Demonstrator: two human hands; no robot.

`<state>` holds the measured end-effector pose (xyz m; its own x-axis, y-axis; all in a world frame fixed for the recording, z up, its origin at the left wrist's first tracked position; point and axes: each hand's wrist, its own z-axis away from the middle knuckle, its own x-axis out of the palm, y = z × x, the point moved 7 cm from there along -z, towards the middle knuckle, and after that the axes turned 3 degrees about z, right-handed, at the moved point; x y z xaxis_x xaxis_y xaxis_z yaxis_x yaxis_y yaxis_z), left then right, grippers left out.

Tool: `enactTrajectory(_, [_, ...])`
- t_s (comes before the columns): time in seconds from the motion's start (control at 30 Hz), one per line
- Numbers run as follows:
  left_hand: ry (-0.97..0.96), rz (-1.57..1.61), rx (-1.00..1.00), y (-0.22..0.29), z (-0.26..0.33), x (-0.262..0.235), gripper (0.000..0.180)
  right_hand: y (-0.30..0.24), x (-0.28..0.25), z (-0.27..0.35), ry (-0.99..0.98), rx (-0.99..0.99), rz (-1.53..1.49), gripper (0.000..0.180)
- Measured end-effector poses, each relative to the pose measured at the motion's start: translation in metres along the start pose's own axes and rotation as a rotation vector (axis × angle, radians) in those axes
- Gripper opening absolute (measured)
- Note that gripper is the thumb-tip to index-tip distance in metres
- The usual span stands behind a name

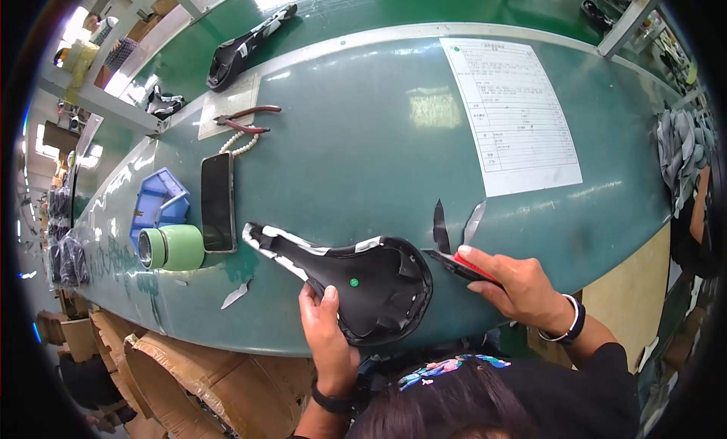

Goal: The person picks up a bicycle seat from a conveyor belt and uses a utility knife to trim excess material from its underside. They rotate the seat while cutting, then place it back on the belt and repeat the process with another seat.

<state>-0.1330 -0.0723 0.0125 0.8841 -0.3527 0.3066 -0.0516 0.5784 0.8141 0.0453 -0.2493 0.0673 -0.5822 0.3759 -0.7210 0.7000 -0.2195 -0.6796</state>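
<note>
A black bicycle saddle (382,287) with white strips along its nose lies upside down, its hollow underside and a small green dot showing. My left hand (326,329) grips its near edge, thumb over the rim. Close to the saddle's wide right end, my right hand (515,284) is closed round a slim red-and-black hand tool (463,266). The tool's dark tip points left at the saddle rim; whether it is a knife or snips I cannot make out. Just beyond it on the table lie a black scrap (440,227) and a grey scrap (475,222).
Left on the green table (341,166) are a phone (219,204), red-handled pliers (246,121), a blue bin (160,200) and a green cup (182,247). A printed sheet (519,121) lies far right. Another saddle (242,53) rests beyond; cardboard boxes (204,378) stand below left.
</note>
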Motion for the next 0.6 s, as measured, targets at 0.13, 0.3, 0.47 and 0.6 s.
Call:
enactTrajectory(0.13, [0.117, 0.01, 0.103, -0.003, 0.006, -0.008, 0.037, 0.007, 0.003, -0.001, -0.105, 0.107, -0.034, 0.055])
enactTrajectory(0.3, [0.09, 0.045, 0.09, -0.002, 0.004, -0.003, 0.035, 0.009, -0.009, -0.004, 0.108, 0.081, -0.112, 0.052])
enactTrajectory(0.47, [0.109, 0.047, 0.086, 0.001, 0.005, -0.005, 0.038, 0.015, -0.012, -0.006, 0.117, 0.131, -0.143, 0.049])
enactTrajectory(0.6, [0.058, 0.164, 0.068, -0.006, 0.003, -0.007, 0.043, 0.022, -0.015, -0.005, 0.112, 0.21, -0.173, 0.049])
